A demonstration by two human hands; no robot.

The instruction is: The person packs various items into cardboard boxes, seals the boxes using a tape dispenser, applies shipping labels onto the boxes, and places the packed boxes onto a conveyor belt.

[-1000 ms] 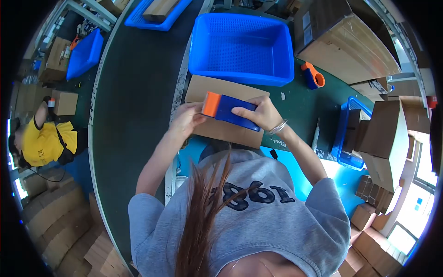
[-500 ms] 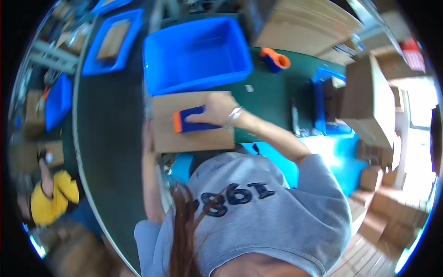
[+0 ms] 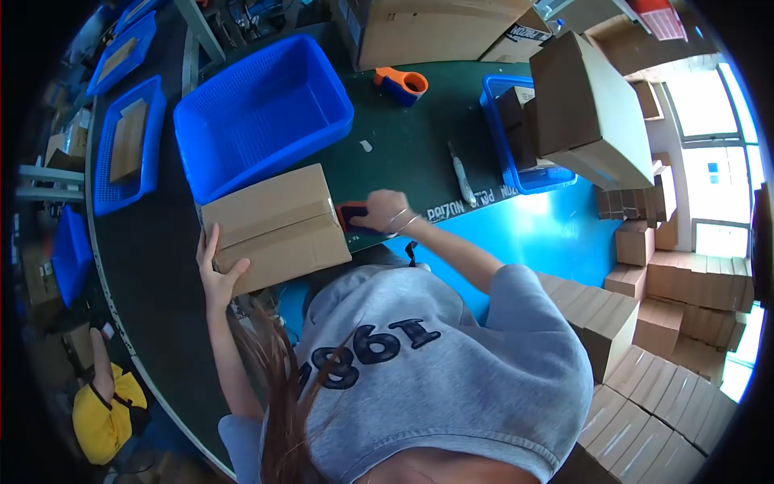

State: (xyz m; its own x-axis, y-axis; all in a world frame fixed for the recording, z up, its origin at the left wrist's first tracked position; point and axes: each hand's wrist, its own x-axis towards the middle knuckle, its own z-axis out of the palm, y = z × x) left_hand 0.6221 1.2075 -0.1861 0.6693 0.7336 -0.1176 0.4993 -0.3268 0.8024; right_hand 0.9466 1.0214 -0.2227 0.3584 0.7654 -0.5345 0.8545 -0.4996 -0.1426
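A closed brown carton (image 3: 278, 230) lies at the bench edge in front of me, with a seam along its top. My left hand (image 3: 216, 270) is spread against its left side, thumb and fingers apart. At the carton's right side, my right hand (image 3: 379, 211) is wrapped round a blue and orange tape dispenser (image 3: 351, 214), whose orange end is against the carton. The lower part of the dispenser is hidden by my hand and the carton. A bracelet circles my right wrist.
Beyond the carton stands a blue basket (image 3: 266, 113). A second tape dispenser (image 3: 401, 85) and a knife-like tool (image 3: 461, 176) lie on the green bench. Another blue basket (image 3: 548, 179) with cartons is at the right. A person in yellow (image 3: 105, 415) is at lower left.
The tape dispenser went from the carton's top to its right side, held in my right hand. My left hand shows spread on the left side. The view has shifted right.
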